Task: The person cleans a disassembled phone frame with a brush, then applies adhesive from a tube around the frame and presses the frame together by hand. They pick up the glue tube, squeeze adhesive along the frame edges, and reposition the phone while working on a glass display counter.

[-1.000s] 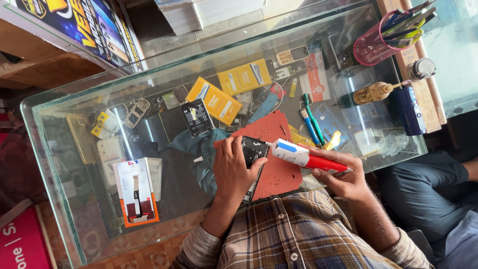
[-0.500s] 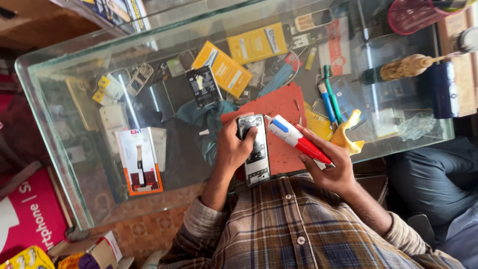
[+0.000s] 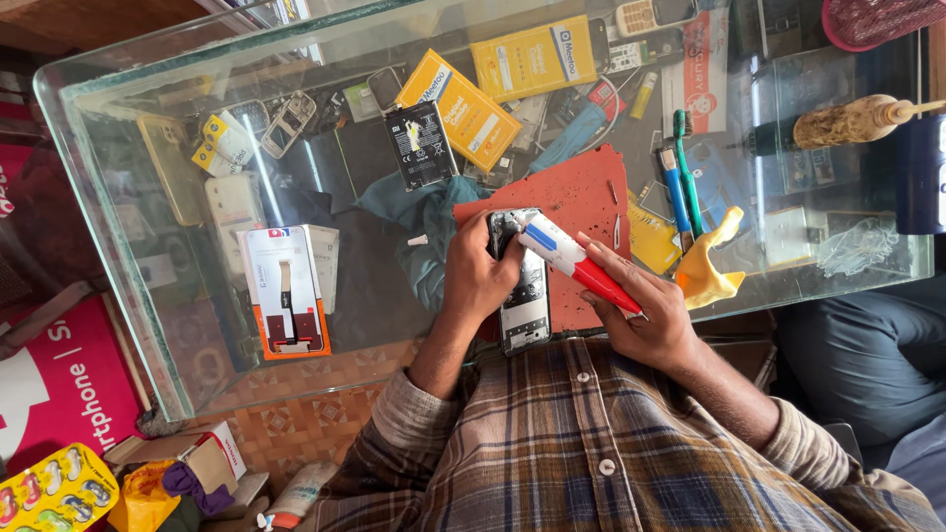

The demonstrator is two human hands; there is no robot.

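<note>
An opened phone (image 3: 525, 296) with its back off lies on a red mat (image 3: 581, 212) at the near edge of a glass counter (image 3: 148, 325). My left hand (image 3: 480, 276) grips the phone's upper left side and holds it steady. My right hand (image 3: 645, 320) holds a red, white and blue tube-shaped tool (image 3: 576, 264), its white tip resting on the top of the phone. Both forearms wear a plaid shirt's sleeves.
On and under the glass lie yellow boxes (image 3: 463, 103), a black battery (image 3: 419, 146), a teal cloth (image 3: 424, 222), toothbrushes (image 3: 678, 177), a yellow cloth (image 3: 708, 264), a packaged part (image 3: 286, 296) and phone shells (image 3: 286, 120). Another person's leg (image 3: 867, 345) is at right.
The view has shifted closer and down. The phone now lies lengthwise toward me on the mat's edge, and the tool's tip has come onto its top.
</note>
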